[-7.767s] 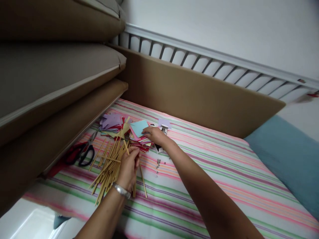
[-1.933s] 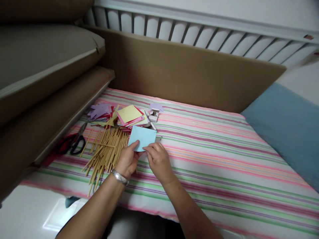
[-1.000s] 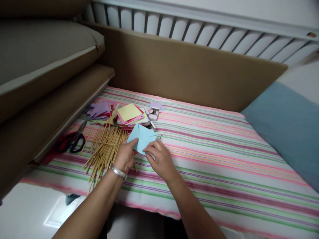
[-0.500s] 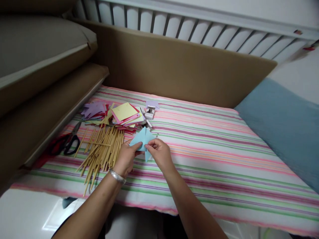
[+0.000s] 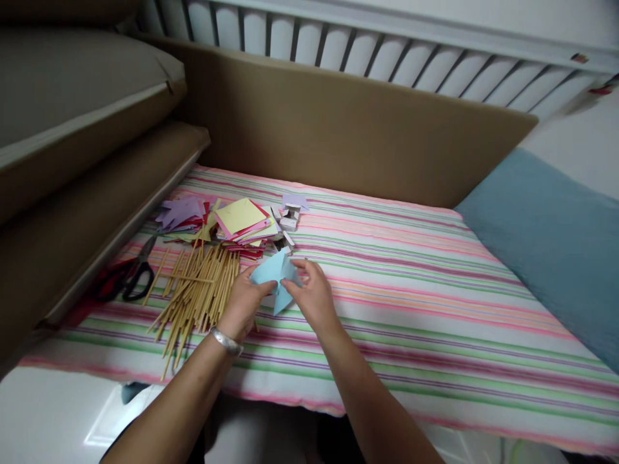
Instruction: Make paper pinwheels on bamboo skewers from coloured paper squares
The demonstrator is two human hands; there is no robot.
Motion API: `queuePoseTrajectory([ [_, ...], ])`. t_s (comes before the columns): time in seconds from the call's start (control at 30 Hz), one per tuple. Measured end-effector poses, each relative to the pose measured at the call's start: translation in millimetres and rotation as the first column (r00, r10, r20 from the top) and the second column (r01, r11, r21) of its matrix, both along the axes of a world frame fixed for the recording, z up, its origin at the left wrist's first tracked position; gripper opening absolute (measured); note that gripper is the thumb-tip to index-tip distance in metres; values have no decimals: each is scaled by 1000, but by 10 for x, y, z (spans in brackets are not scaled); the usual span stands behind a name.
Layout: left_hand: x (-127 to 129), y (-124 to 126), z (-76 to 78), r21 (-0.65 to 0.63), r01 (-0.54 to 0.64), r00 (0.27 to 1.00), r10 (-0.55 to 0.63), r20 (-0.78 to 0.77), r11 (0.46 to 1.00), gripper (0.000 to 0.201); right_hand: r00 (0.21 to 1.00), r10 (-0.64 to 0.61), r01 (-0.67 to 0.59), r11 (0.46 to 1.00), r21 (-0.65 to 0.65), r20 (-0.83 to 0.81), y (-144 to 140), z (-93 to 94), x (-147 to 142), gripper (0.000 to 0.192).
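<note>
Pinching a folded light-blue paper (image 5: 269,268) from both sides, the left hand (image 5: 243,299) and right hand (image 5: 316,298) hold it over a striped cloth (image 5: 416,290), just beside a heap of thin sticks (image 5: 206,283).

1. Thick cushions (image 5: 82,84), grey on top and brown along the sides, were stacked at the left
2. A brown board (image 5: 338,129) stood along the far edge of the striped cloth (image 5: 435,322)
3. Behind the board ran a white railing (image 5: 356,53) with upright slats, a plain white wall (image 5: 483,19) above it
4. A dull blue panel (image 5: 546,238) slanted down the right side
5. Glossy white floor (image 5: 48,406) showed at the lower left, catching a bright reflection
</note>
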State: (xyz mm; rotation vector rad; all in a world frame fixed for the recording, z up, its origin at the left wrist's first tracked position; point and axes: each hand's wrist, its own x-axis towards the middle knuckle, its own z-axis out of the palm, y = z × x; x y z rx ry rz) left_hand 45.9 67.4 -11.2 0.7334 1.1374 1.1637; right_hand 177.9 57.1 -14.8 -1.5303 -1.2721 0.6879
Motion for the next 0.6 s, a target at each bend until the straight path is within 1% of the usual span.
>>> queuePoseTrajectory([
  [0.03, -9, 5, 0, 1, 12, 1000, -12, -22, 1000, 41, 998, 20, -21, 1000, -14, -52, 3, 21, 26, 47],
  [0.07, -17, 8, 2, -1, 30, 999, -30, -44, 1000, 42, 988, 62, -70, 996, -55, -139, 6, 42, 52, 54],
  [0.1, -22, 8, 5, -1, 52, 997, -52, -63, 999, 42, 964, 109, -137, 985, -103, -244, 7, 59, 77, 59],
  [0.17, -23, 6, 8, 3, 93, 991, -92, -94, 996, 40, 895, 173, -264, 948, -176, -410, 5, 82, 112, 60],
  [0.2, -20, 4, 7, 7, 111, 988, -109, -108, 994, 39, 875, 183, -298, 934, -199, -448, 2, 86, 122, 58],
  [0.23, -14, 2, 3, 11, 126, 985, -124, -119, 992, 38, 869, 181, -306, 928, -213, -460, -3, 88, 127, 55],
  [0.33, 6, -6, -9, 17, 133, 983, -130, -130, 991, 42, 871, 152, -283, 932, -225, -466, -11, 84, 129, 51],
  [0.4, 18, -16, -13, 6, 114, 991, -113, -72, 993, 43, 845, 141, -286, 934, -212, -516, -10, 85, 125, 48],
  [0.47, 31, -33, -13, -30, 124, 991, -122, 50, 992, 40, 801, 132, -294, 937, -191, -584, -4, 88, 112, 44],
  [0.53, 48, -54, -12, -59, 168, 968, -154, 199, 984, 34, 755, 110, -272, 949, -157, -646, 2, 88, 83, 42],
  [0.6, 69, -73, -15, -76, 202, 941, -172, 292, 976, 30, 715, 88, -236, 964, -122, -694, 5, 80, 38, 42],
])
